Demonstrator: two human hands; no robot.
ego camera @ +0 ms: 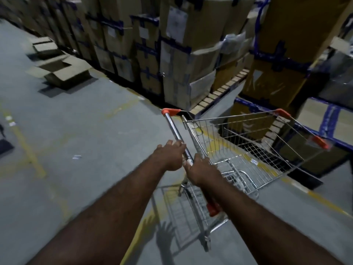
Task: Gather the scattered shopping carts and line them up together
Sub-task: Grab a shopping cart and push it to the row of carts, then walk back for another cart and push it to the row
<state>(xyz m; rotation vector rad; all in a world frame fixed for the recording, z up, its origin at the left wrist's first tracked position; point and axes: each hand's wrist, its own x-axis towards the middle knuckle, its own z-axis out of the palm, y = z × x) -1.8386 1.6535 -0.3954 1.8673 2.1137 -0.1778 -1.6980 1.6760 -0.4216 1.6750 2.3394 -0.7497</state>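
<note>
A silver wire shopping cart (254,142) with orange corner caps stands on the grey floor in front of me, its empty basket pointing right towards the shelving. Its chrome handle bar (172,129) runs from an orange end cap at upper left down to another orange cap near my right forearm. My left hand (171,156) is closed around the bar near its middle. My right hand (200,169) grips the same bar just below the left one, the two hands almost touching. No other cart is in view.
Stacked cardboard boxes (177,60) with blue tape line the far side. Pallets and blue racking (324,119) stand close to the cart's right. An open flattened box (61,71) lies on the floor at upper left. Yellow floor lines (28,148) cross the grey concrete.
</note>
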